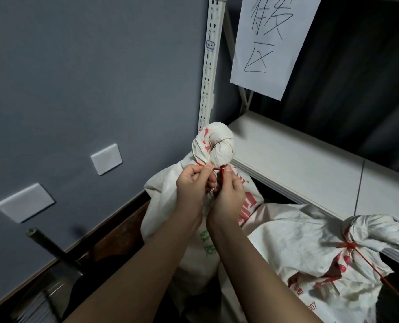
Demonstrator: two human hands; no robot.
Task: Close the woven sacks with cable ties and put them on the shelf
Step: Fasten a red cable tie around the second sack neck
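Head view: both hands (211, 185) pinch red cable tie (222, 170) round sack (213, 145) neck.

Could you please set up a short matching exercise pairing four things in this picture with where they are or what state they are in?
Things:
1. white woven sack being tied
2. white woven sack at lower right
3. handwritten white paper sign
4. white metal shelf board

States or places:
A. hangs from the rack above the shelf
B. bare, nothing resting on its visible part
C. neck pinched by both hands at a thin red cable tie
D. already closed, red tie tail trailing down

Pairs: 1-C, 2-D, 3-A, 4-B
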